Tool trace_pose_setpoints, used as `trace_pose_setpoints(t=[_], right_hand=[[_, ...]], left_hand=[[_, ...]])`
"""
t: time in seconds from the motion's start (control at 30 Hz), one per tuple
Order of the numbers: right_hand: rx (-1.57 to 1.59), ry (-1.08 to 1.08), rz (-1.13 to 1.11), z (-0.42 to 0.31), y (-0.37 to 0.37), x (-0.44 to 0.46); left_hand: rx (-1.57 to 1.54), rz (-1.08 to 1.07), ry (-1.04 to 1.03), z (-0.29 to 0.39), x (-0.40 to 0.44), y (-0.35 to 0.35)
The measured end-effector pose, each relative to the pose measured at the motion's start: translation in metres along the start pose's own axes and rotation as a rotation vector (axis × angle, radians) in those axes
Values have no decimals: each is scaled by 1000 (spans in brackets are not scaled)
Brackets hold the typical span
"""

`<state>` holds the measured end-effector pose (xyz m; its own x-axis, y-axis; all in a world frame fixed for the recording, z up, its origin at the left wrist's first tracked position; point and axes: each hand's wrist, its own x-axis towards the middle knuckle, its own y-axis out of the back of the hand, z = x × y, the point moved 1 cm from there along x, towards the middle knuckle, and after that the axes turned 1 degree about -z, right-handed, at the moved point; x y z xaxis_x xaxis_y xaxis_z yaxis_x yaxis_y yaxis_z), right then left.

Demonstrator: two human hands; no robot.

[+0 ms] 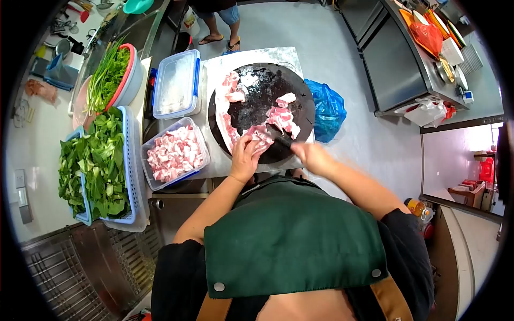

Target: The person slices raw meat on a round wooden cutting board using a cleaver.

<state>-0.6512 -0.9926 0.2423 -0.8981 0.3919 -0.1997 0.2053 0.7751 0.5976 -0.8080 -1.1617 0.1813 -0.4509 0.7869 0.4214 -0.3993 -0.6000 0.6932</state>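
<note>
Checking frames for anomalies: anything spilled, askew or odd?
Nothing looks spilled or damaged. Slightly odd: the open tub of cut meat sits askew to the lidded tub beside it, and what supports it is mostly hidden. The raw pieces on the round board look ordinary.

Can't make out clearly the fingers of the right hand (317, 160), blurred, nor the blade of the knife (284, 142) against the black board (256, 107). Can't see the other person (231, 15) above the top edge. Can't identify the red item (486, 170), too small.
</note>
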Motion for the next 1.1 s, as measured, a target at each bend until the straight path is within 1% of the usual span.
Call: trace_pose_setpoints(t=[0.07, 0.13, 0.2, 0.27, 0.3, 0.33, 0.4, 0.43, 0.47, 0.53, 0.57, 0.6, 0.67, 0.8, 0.87, 0.93, 0.97, 1.0, 1.03, 1.07, 1.1], right_hand=[[-208, -120, -98, -3, -17, -6], [-148, -26, -62, -12, -35, 28], [-286, 226, -95, -22, -52, 76], [-232, 213, -83, -31, -55, 86], [-180, 125, -75, -44, -40, 68], [-223, 19, -109, -40, -35, 52], [-264, -80, -131, -19, -25, 21], [-237, -84, -91, -8, -17, 9], [-239, -86, -97, -7, -10, 5], [-54, -198, -11, -10, 4, -2], [-50, -156, -37, -18, 5, -4], [-92, -29, -31, -26, -1, -10], [-193, -33, -92, -42, -7, -20], [-246, -22, -41, -39, -16, -16], [-239, 20, -26, -45, -31, 15], [-254, 39, -30, -45, -52, 49], [-258, 60, -48, -45, -58, 67], [-263, 84, -65, -43, -59, 82], [-227, 120, -112, -36, -55, 93], [-293, 378, -70, -17, -54, 105], [-190, 295, -39, -13, -41, 100]], left_hand=[[50, -15, -19, 2, 2, 0], [21, -43, -31, 1, 5, 1], [31, -76, -49, -2, 2, -2], [37, -59, -33, -1, 4, -1], [41, -98, 6, -1, 3, 2], [47, -97, 0, 0, 1, 4], [78, -71, -16, 9, 2, 10], [76, -66, -10, 10, 5, 13], [82, -70, -23, 11, 5, 15], [81, -84, -43, 12, 3, 13], [99, -89, -61, 10, 3, 11], [120, -94, -78, 8, 4, 10], [138, -103, -95, 9, 6, 10], [109, -100, -57, 10, 11, 9], [77, -131, -54, 7, 7, 8], [177, -164, 52, 3, 4, 5], [152, -180, 87, 3, 4, 5], [154, -174, 74, 3, 6, 5], [103, -132, -2, 2, 8, 5], [51, -89, -73, 2, 8, 7], [61, -82, -43, 4, 6, 8]])
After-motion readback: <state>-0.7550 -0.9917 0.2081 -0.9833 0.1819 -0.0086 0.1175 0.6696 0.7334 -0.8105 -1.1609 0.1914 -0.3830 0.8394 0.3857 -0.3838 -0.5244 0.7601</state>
